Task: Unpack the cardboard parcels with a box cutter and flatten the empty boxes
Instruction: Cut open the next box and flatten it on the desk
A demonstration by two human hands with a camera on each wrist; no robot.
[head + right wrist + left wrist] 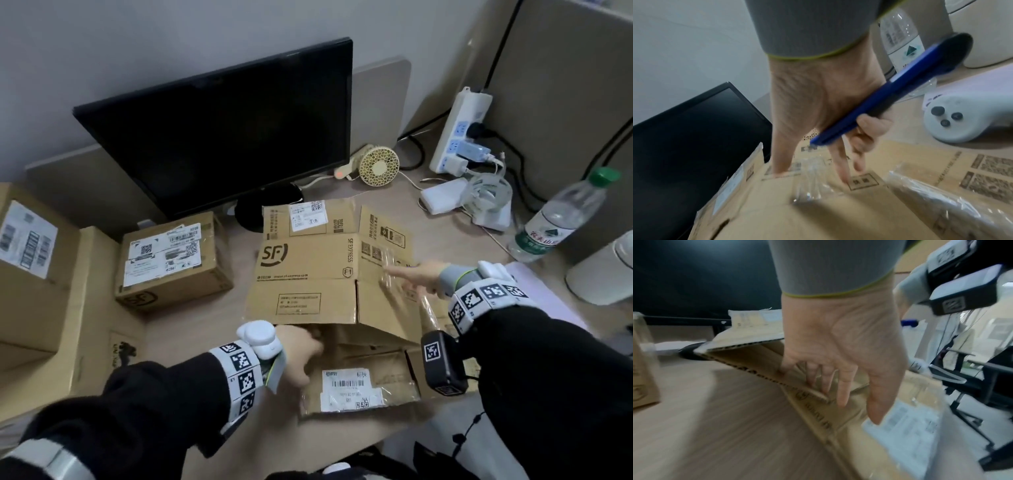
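Note:
An opened brown SF cardboard box (308,263) lies partly collapsed on the desk in front of the monitor, flaps spread out. Its near flap carries a white shipping label (352,387). My left hand (301,356) is at the near edge, its straight fingers (842,386) pushed between two cardboard layers (756,353). My right hand (414,275) rests on the box's right side. In the right wrist view its thumb and two straight fingers (840,167) press on the cardboard (818,211), while the other fingers grip a blue box cutter (890,91). Loose clear tape (816,181) curls up beside the fingertips.
A sealed SF parcel (171,263) and larger boxes (34,274) stand to the left. The black monitor (222,137) is just behind. A small fan (379,166), power strip (459,133), water bottle (561,216) and white controller (966,116) crowd the right.

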